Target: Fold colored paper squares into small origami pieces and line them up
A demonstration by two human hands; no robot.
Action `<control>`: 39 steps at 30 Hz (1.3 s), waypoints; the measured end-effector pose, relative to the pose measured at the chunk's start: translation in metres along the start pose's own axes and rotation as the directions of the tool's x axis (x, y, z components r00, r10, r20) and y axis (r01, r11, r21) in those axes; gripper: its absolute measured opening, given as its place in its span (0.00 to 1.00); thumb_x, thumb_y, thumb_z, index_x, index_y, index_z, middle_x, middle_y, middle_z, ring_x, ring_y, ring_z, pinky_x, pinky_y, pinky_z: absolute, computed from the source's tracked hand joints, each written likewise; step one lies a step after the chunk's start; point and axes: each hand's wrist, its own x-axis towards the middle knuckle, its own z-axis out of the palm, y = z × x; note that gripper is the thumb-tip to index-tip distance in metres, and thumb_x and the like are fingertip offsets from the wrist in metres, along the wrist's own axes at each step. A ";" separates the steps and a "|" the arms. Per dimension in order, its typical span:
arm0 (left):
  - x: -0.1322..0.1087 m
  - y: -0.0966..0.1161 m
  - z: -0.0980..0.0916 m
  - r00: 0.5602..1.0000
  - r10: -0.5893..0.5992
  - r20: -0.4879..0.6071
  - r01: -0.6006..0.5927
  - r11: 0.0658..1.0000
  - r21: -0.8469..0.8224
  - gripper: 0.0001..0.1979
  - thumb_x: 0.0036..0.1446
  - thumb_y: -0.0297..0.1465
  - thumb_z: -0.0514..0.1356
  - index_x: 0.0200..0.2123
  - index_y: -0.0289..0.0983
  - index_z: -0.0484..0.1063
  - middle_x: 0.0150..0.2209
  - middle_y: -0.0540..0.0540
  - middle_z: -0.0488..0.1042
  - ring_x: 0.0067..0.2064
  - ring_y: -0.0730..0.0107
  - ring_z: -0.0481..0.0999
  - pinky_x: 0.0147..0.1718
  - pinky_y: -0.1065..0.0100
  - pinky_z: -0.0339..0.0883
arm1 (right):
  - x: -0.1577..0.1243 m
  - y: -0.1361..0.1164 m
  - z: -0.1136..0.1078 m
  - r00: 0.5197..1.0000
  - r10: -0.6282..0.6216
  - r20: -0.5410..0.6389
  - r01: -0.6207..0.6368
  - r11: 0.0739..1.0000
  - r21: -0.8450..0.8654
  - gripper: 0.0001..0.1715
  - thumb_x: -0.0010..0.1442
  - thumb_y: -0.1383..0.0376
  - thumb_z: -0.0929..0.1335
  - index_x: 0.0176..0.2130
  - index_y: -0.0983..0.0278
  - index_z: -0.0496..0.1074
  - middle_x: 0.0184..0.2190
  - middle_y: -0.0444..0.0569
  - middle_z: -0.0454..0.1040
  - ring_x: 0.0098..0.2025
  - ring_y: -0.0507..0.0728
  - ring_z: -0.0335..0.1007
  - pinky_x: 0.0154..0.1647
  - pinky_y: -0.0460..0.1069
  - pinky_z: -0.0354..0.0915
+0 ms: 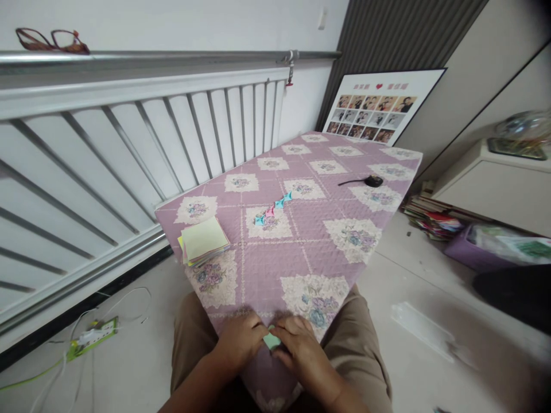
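Note:
Between my two hands, at the table's near end, is a small light-green piece of paper (pixel 271 341), partly covered by my fingers. My left hand (pixel 241 343) pinches its left side. From the right, my right hand (pixel 300 346) has its thumb and fingers closed on the same paper. Beyond them lies a short row of small folded paper pieces (pixel 270 211), blue and pink. A stack of square coloured paper (pixel 205 240), pale yellow on top, sits near the table's left edge.
The table (pixel 258 269) wears a purple floral cloth. Toward its right far side lies a black, long-handled object (pixel 373 181). A white radiator (pixel 181 132) borders the left. A photo board (pixel 379 106) leans behind. On the floor are a power strip (pixel 94 337) and a purple bin (pixel 469 248).

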 end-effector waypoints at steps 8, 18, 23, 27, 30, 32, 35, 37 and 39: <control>0.003 -0.010 0.013 0.992 0.117 -0.046 -0.112 0.990 0.091 0.13 0.65 0.40 0.51 0.38 0.41 0.72 0.37 0.50 0.72 0.38 0.67 0.70 0.35 0.68 0.59 | 0.000 -0.004 0.000 0.998 0.044 0.034 -0.045 0.999 0.024 0.21 0.51 0.65 0.73 0.46 0.56 0.72 0.43 0.46 0.73 0.48 0.60 0.64 0.52 0.55 0.54; -0.002 -0.011 0.014 0.983 0.140 -0.121 -0.128 0.986 0.102 0.10 0.66 0.38 0.51 0.41 0.43 0.71 0.36 0.51 0.71 0.39 0.66 0.68 0.37 0.66 0.58 | 0.002 -0.007 -0.003 0.998 0.041 0.040 -0.042 0.999 0.003 0.18 0.55 0.65 0.71 0.47 0.56 0.72 0.43 0.47 0.73 0.48 0.61 0.65 0.51 0.56 0.56; -0.005 -0.006 0.011 0.972 0.159 -0.174 -0.146 0.985 0.087 0.12 0.61 0.42 0.56 0.42 0.41 0.71 0.38 0.49 0.71 0.40 0.64 0.68 0.38 0.64 0.59 | 0.003 -0.010 -0.006 0.999 0.043 0.033 -0.043 0.999 0.006 0.16 0.56 0.65 0.70 0.45 0.56 0.73 0.43 0.47 0.74 0.47 0.60 0.66 0.50 0.56 0.57; 0.000 -0.001 0.014 0.982 0.081 -0.168 -0.066 0.994 0.092 0.08 0.63 0.35 0.55 0.36 0.39 0.72 0.36 0.48 0.71 0.39 0.65 0.68 0.37 0.65 0.59 | 0.003 -0.011 -0.007 0.999 0.050 0.022 -0.050 0.998 0.022 0.15 0.57 0.66 0.69 0.45 0.56 0.73 0.42 0.47 0.74 0.46 0.60 0.66 0.50 0.56 0.57; 0.004 0.003 0.014 0.986 0.048 -0.161 -0.035 0.996 0.084 0.09 0.63 0.31 0.54 0.33 0.37 0.72 0.35 0.47 0.71 0.38 0.65 0.68 0.38 0.65 0.59 | 0.004 -0.010 -0.005 0.999 0.045 0.017 -0.046 0.998 0.037 0.16 0.56 0.64 0.70 0.46 0.55 0.72 0.42 0.47 0.73 0.47 0.60 0.66 0.50 0.56 0.56; 0.005 0.005 0.010 0.987 0.028 -0.157 -0.018 0.997 0.069 0.09 0.63 0.31 0.54 0.32 0.37 0.72 0.35 0.47 0.72 0.38 0.65 0.68 0.38 0.65 0.59 | 0.004 -0.008 -0.003 0.998 0.055 0.011 -0.055 0.998 0.036 0.18 0.54 0.64 0.71 0.46 0.56 0.72 0.42 0.47 0.73 0.47 0.60 0.66 0.50 0.56 0.56; 0.005 0.009 0.000 0.991 -0.005 -0.132 0.007 1.000 0.012 0.10 0.63 0.32 0.53 0.33 0.37 0.71 0.36 0.46 0.72 0.39 0.65 0.69 0.38 0.65 0.60 | 0.005 -0.007 -0.001 0.996 0.087 -0.006 -0.087 0.996 0.027 0.10 0.57 0.68 0.68 0.41 0.58 0.73 0.39 0.47 0.74 0.44 0.59 0.67 0.47 0.54 0.57; 0.004 0.011 -0.008 0.995 -0.026 -0.099 0.021 0.998 -0.053 0.09 0.63 0.32 0.52 0.33 0.38 0.71 0.36 0.47 0.72 0.38 0.67 0.70 0.35 0.68 0.59 | 0.007 -0.007 -0.003 0.994 0.104 -0.014 -0.103 0.994 0.047 0.07 0.60 0.68 0.65 0.36 0.60 0.73 0.35 0.46 0.73 0.41 0.57 0.67 0.45 0.52 0.57; 0.005 0.012 -0.014 0.997 -0.039 -0.060 0.032 0.993 -0.113 0.08 0.62 0.31 0.53 0.33 0.38 0.70 0.36 0.49 0.72 0.36 0.70 0.71 0.32 0.70 0.59 | 0.008 -0.008 -0.006 0.994 0.113 -0.008 -0.112 0.991 0.078 0.08 0.61 0.67 0.64 0.33 0.60 0.72 0.33 0.45 0.73 0.40 0.56 0.67 0.43 0.51 0.56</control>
